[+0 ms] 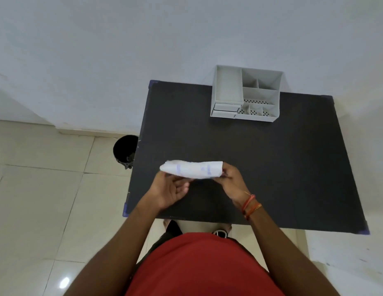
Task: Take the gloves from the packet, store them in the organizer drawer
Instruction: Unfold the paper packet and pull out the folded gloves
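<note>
Both hands are raised over the table (282, 167). The left hand (171, 189) grips the white packet (192, 169) from below with curled fingers, and the right hand (231, 180) pinches its right end. The organizer (227, 88) sits at the far edge, drawers (226, 109) pushed in.

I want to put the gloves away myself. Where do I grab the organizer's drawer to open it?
Take the drawer by its front panel, coming from the near edge of the table. Both drawer fronts sit stacked at the front left of the organizer and face that way. No handle shows clearly, so maybe pinch its edges.
</note>
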